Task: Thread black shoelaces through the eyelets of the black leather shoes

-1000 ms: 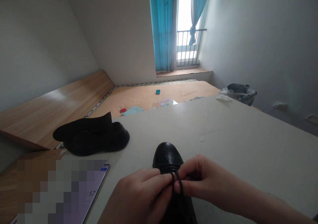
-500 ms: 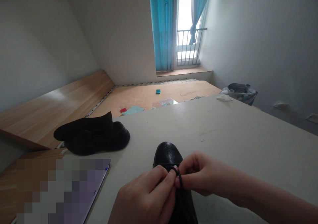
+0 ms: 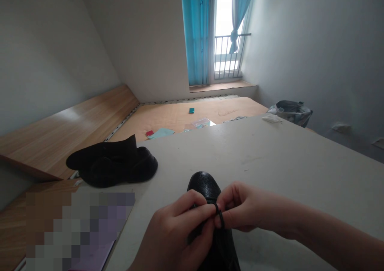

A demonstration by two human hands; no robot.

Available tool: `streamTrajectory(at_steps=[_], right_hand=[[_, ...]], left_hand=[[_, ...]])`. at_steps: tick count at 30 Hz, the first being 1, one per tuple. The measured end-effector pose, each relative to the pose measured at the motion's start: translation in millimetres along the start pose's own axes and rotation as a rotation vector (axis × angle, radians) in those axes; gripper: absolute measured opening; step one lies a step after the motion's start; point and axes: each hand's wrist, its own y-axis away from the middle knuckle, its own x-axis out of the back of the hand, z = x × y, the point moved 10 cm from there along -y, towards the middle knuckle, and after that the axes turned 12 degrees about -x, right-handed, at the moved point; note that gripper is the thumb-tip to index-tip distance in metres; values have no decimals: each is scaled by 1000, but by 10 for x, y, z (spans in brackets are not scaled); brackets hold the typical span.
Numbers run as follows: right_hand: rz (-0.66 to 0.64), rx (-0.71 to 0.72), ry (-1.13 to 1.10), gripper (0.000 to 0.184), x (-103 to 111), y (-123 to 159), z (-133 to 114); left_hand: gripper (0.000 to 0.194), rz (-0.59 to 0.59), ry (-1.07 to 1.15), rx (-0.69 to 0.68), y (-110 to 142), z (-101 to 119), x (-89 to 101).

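Note:
A black leather shoe [image 3: 204, 184] lies on the white table with its toe pointing away from me. Over its front, my left hand [image 3: 183, 227] and my right hand [image 3: 240, 207] meet, both with fingers closed on a black shoelace [image 3: 221, 218]. The lace makes a small loop between the fingertips. Part of the shoe's upper is covered by my left hand. To the left on the table rest a second black shoe [image 3: 141, 165] and a flat black piece [image 3: 102, 153] leaning over it, perhaps an insole.
The white table [image 3: 288, 167] fills the front. A blurred-out purple-edged item [image 3: 99, 239] lies at lower left. A small white packet [image 3: 272, 119] sits at the far edge, with a grey fabric bin [image 3: 292, 113] beyond. Behind is a bed [image 3: 168, 113] with small items on it.
My left fingers have shifted slightly right and stretched further along the lace at the right fingertips. My right hand keeps its pinch, almost in place. The shoes stay put.

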Motion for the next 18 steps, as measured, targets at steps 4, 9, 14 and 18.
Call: streamTrajectory(at_steps=[4, 9, 14, 18], right_hand=[[-16, 5, 112, 28, -5, -31, -42], [-52, 32, 237, 27, -15, -64, -93], [-50, 75, 225, 29, -22, -48, -147], [26, 152, 238, 30, -24, 9, -206]], left_hand=[[24, -17, 12, 31, -4, -18, -14], [23, -47, 0, 30, -25, -22, -43], [17, -57, 57, 84, -23, -71, -45], [12, -87, 45, 159, 22, -146, -34]])
